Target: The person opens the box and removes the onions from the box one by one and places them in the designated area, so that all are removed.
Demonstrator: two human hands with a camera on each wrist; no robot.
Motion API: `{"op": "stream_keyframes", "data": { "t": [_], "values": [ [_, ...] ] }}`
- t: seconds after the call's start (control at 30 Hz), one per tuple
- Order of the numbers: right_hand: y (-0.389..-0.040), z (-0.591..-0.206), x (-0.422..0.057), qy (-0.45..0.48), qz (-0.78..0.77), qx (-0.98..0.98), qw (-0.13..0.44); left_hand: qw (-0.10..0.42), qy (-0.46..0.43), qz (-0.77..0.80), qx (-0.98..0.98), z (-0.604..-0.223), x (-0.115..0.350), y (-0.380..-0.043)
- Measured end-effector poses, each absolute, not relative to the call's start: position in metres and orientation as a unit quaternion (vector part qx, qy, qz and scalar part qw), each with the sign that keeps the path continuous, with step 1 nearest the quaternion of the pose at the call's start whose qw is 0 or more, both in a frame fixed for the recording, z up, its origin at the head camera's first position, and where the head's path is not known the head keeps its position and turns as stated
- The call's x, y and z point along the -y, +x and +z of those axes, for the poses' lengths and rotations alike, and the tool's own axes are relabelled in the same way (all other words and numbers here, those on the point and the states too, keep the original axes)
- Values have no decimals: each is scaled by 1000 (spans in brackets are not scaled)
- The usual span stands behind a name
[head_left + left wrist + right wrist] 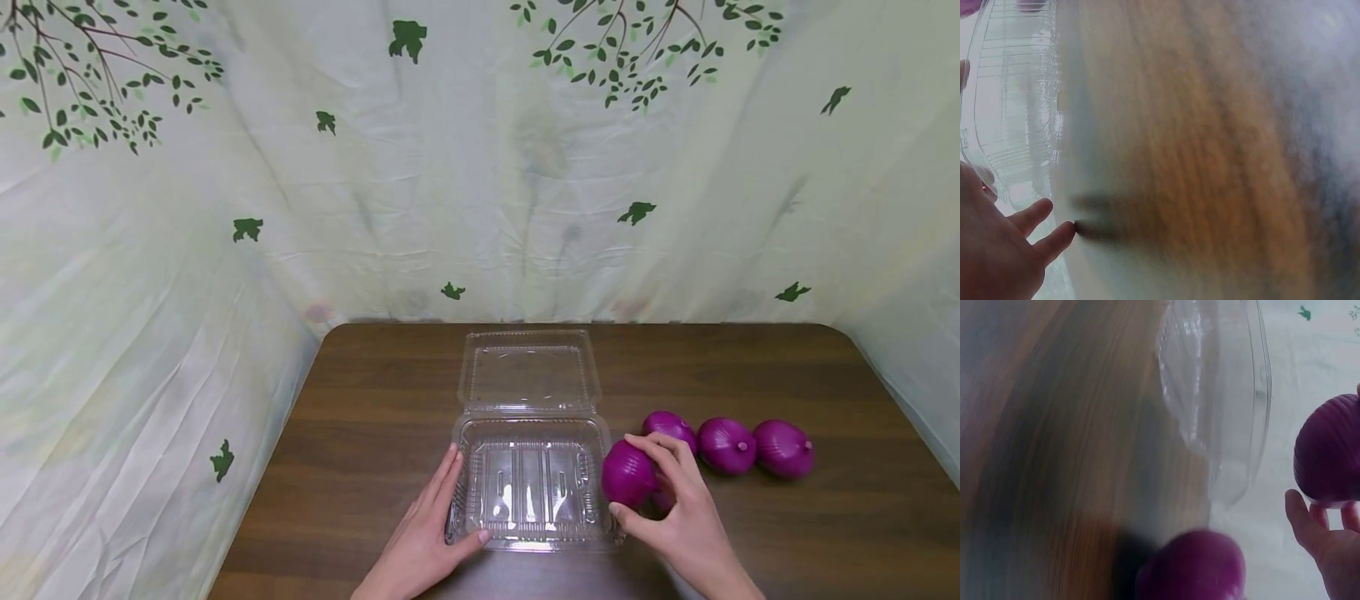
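A clear plastic clamshell container [536, 483] lies on the table with its lid [531, 375] folded back. My left hand [427, 533] rests against its left side, fingers straight, the thumb over the front left corner. At the container's right edge my right hand [678, 508] grips a purple onion [628, 475] between thumb and fingers. The right wrist view shows this held onion [1329, 450] raised off the table. Another onion [663, 497] is mostly hidden behind the right hand.
Three more purple onions, left [670, 429], middle [726, 446] and right [783, 448], lie in a row to the right of the container. The brown wooden table [360, 433] ends at a pale leaf-printed curtain [480, 167] behind and at both sides.
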State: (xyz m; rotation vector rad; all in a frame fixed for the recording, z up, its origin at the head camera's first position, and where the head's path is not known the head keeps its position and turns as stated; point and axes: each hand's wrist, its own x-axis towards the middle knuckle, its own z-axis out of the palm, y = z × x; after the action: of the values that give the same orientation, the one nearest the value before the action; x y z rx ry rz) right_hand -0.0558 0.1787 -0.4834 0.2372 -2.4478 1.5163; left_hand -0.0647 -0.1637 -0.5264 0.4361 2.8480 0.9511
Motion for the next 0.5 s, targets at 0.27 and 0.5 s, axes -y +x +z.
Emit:
{"op": "stream_keyframes", "data": {
  "t": [0.27, 0.5],
  "values": [
    [-49, -481, -207, 70, 460, 871, 160, 50, 148, 313, -937, -526, 163, -65],
    [-45, -484, -233, 65, 443, 879, 167, 54, 150, 318, -935, -525, 163, -65]
  ]
}}
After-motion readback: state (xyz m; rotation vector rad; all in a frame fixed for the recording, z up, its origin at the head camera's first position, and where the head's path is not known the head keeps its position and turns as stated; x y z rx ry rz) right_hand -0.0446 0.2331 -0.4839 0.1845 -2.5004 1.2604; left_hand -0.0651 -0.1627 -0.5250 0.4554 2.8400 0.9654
